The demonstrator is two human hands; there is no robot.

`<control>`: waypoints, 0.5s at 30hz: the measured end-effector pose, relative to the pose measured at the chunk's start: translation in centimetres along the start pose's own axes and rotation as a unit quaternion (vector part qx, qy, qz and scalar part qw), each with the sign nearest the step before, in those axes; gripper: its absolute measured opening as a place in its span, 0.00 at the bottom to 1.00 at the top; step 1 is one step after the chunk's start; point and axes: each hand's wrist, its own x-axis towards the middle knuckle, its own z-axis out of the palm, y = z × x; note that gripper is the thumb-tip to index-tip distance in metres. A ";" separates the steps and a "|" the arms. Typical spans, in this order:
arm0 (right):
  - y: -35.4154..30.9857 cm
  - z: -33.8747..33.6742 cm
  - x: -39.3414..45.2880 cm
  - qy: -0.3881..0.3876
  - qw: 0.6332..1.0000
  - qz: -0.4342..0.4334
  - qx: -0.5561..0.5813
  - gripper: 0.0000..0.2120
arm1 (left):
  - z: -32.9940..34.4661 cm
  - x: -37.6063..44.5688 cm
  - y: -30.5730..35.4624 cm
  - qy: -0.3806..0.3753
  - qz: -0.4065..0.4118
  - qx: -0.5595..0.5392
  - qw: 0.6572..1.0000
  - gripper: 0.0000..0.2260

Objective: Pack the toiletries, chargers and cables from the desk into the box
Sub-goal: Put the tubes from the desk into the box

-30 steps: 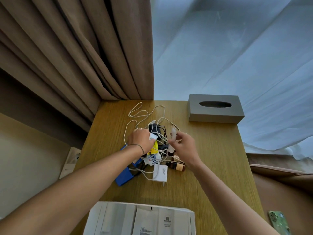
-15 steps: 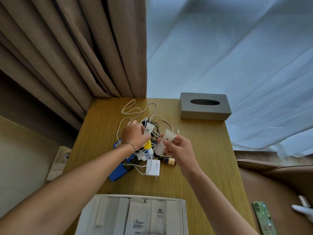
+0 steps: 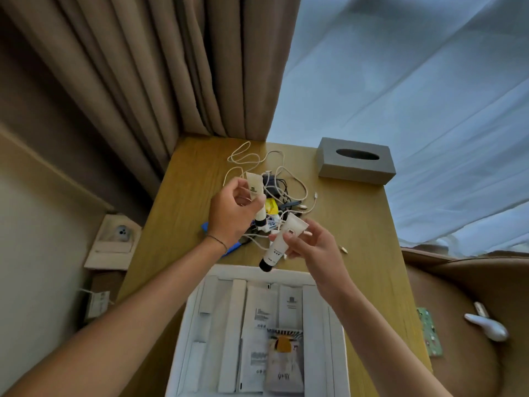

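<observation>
My left hand [image 3: 232, 216] grips a small white tube [image 3: 255, 187] with a black cap, lifted above the pile. My right hand [image 3: 312, 245] pinches a second white tube [image 3: 282, 242], cap pointing down at the far rim of the white box [image 3: 229, 272]. The box stands at the desk's near edge and holds several flat white packets. Behind my hands lies a tangle of white cables [image 3: 274, 173], a dark charger [image 3: 273, 187], a yellow item [image 3: 271, 207] and a blue flat thing [image 3: 229, 247], partly hidden by my left wrist.
A grey tissue box [image 3: 356, 160] sits at the desk's far right. Brown curtains [image 3: 171, 67] hang behind the wooden desk [image 3: 363, 224]. A brown seat at right carries a green phone [image 3: 429, 330] and a white object [image 3: 486, 328]. A wall socket panel [image 3: 114, 239] is at left.
Both hands have lifted off the pile, each with a white tube, and drawn toward the box. The view has tilted down, showing more of the box.
</observation>
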 end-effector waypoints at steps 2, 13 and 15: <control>1.1 1.8 -1.2 0.005 0.999 0.029 -0.016 0.13 | -2.2 -1.9 -0.2 0.007 -0.010 -0.019 1.000 0.11; 9.6 9.4 -4.0 -0.053 0.963 0.102 -0.243 0.09 | -11.0 -10.3 -5.0 -0.004 -0.110 -0.063 0.992 0.12; 11.4 10.4 -4.1 -0.060 0.941 0.105 -0.316 0.07 | -11.8 -11.3 -5.5 -0.020 -0.119 -0.065 0.990 0.12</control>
